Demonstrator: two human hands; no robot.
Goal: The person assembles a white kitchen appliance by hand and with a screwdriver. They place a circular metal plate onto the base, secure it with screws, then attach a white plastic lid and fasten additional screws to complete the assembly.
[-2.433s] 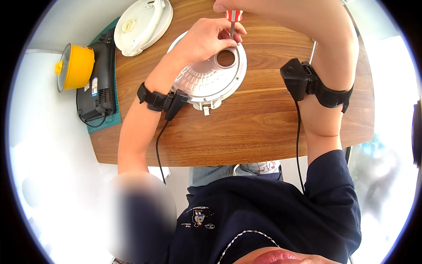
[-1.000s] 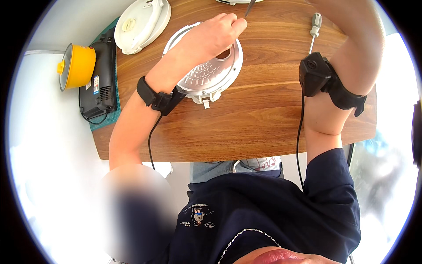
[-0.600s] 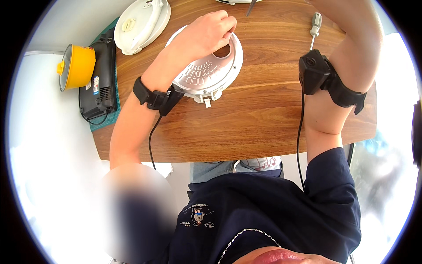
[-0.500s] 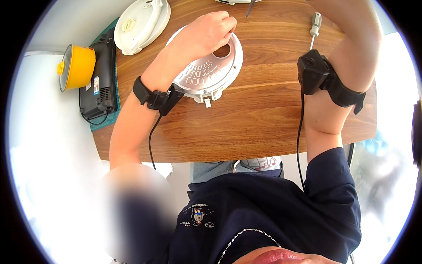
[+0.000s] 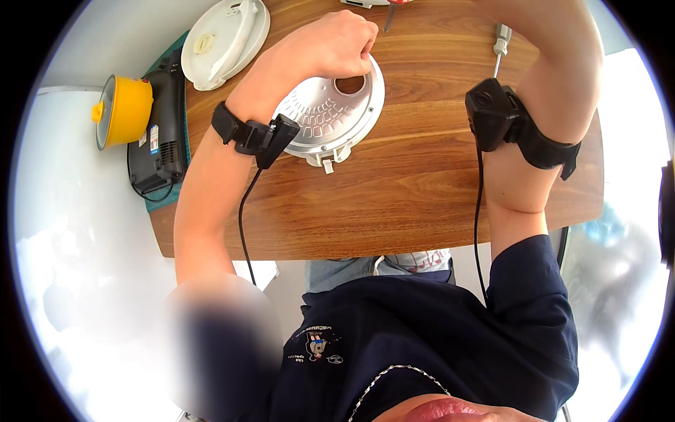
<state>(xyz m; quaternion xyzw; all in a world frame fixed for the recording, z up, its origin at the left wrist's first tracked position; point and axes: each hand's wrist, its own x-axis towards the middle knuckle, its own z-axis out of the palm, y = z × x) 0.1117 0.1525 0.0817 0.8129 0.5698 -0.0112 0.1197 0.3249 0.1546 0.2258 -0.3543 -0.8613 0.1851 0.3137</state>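
My left hand (image 5: 344, 46) is closed, its knuckles up and fingers curled down at the far right rim of a round silver metal cover (image 5: 330, 123). What the fingertips pinch is hidden beneath the hand. The cover has a pattern of embossed cells, a round hole (image 5: 349, 84) and a small white tab at its near edge. Only my right forearm (image 5: 562, 88) shows; the hand is beyond the upper edge. Between the arms, at the top, a thin metal tool tip (image 5: 389, 19) points down, with a bit of red above it.
A white round lid (image 5: 232, 42) lies at the far left. Beside it, a black device (image 5: 156, 151) and a yellow pot (image 5: 130, 107) stand over a green mat. A grey-handled screwdriver (image 5: 501, 41) lies by my right forearm. Black cables (image 5: 242, 218) hang from both wrist straps.
My left hand has shifted slightly, and the silver cover has moved a little left. The right forearm has moved slightly left and farther up. A red part has appeared at the top edge.
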